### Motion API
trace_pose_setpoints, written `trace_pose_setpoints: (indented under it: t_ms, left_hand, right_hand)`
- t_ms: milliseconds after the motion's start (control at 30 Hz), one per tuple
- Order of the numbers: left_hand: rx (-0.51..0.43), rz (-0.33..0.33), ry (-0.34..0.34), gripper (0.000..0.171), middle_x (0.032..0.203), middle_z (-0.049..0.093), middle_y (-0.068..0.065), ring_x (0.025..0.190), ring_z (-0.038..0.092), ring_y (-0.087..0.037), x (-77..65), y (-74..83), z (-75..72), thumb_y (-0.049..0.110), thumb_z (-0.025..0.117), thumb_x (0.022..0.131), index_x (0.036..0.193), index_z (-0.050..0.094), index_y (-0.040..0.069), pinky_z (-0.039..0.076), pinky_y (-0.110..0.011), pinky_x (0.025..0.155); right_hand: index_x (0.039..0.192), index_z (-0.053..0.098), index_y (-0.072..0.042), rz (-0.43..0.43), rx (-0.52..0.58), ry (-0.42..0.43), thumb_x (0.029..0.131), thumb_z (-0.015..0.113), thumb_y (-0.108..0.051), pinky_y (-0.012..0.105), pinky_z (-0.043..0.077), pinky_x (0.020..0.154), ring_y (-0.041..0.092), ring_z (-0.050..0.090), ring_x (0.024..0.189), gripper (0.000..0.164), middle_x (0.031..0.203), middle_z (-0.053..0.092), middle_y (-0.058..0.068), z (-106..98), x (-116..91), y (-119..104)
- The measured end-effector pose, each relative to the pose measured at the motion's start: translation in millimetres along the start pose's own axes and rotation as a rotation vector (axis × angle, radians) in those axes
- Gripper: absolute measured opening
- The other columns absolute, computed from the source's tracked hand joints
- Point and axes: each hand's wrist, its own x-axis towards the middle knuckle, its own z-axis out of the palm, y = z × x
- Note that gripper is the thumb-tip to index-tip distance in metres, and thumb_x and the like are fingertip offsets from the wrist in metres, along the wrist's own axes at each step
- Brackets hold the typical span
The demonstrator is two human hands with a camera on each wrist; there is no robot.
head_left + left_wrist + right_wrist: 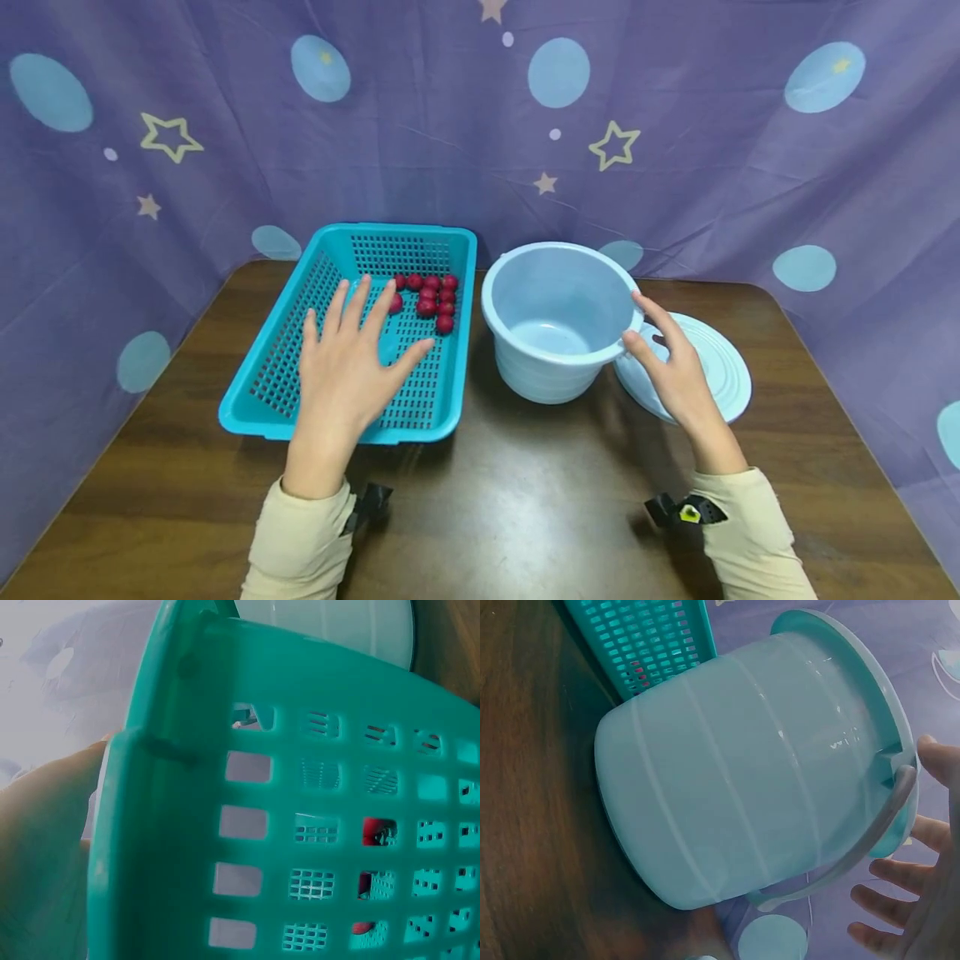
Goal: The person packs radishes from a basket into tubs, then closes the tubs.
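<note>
Over the blue plastic basket (459, 367), my left hand (348, 367) spreads its fingers wide and holds nothing. Several small, round, dark red fruit-like things (426, 307) lie in the basket's far right part. To the right stands a pale blue bucket (543, 379), upright, its visible inside bare. My right hand (678, 375) is at the bucket's right rim, with thumb and forefinger extended right at the edge. In the right wrist view its other fingers (896, 876) are loosely spread beside the bucket's handle (855, 855), which hangs down.
A round pale lid (720, 367) lies on the wooden table (517, 500) at the right, partly behind the right hand and bucket. A purple curtain (465, 125) with stars and dots hangs close behind the basket and bucket.
</note>
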Motion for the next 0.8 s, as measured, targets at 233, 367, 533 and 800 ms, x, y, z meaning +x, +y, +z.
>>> trace_pose_setpoints:
  t_ms: [233, 367, 533, 800]
  left_hand:
    - [-0.013, 0.023, -0.005, 0.085, 0.163, 0.02, -0.008, 0.151, 0.008, -0.031, -0.7, 3.7, -2.6, 0.073, 0.046, 0.09, 0.158, 0.026, 0.027, 0.008, -0.065, 0.114]
    - [0.0, 0.05, -0.031, 0.085, 0.163, 0.022, -0.007, 0.15, 0.011, -0.031, -3.0, 5.0, -6.0, 0.074, 0.046, 0.089, 0.158, 0.027, 0.027, 0.011, -0.064, 0.114]
    - [0.041, 0.144, -0.053, 0.084, 0.162, 0.024, -0.005, 0.149, 0.016, -0.03, -1.2, 6.3, -19.1, 0.075, 0.044, 0.089, 0.157, 0.029, 0.028, 0.016, -0.062, 0.114]
    - [0.028, 0.309, -0.122, 0.079, 0.158, 0.033, -0.004, 0.146, 0.027, -0.03, 22.0, 3.5, -38.5, 0.07, 0.053, 0.089, 0.154, 0.037, 0.028, 0.026, -0.058, 0.111]
  right_hand:
    - [0.151, 0.043, -0.015, 0.033, 0.051, -0.004, 0.1, 0.06, -0.022, 0.05, 0.035, 0.107, 0.029, 0.043, 0.133, 0.054, 0.15, 0.044, 0.011, 2.3, -0.7, -1.4]
    - [0.151, 0.042, -0.014, 0.03, 0.065, -0.014, 0.1, 0.06, -0.022, 0.05, 0.035, 0.106, 0.03, 0.044, 0.132, 0.054, 0.151, 0.043, 0.012, 5.4, -1.9, -0.7]
    - [0.151, 0.042, -0.015, 0.022, 0.068, -0.015, 0.1, 0.059, -0.023, 0.05, 0.035, 0.105, 0.032, 0.044, 0.133, 0.054, 0.151, 0.043, 0.012, 6.3, -2.8, -0.7]
    - [0.152, 0.041, -0.015, 0.025, 0.083, -0.022, 0.101, 0.058, -0.023, 0.045, 0.037, 0.104, 0.031, 0.044, 0.133, 0.054, 0.151, 0.042, 0.012, 5.6, -2.3, -0.9]
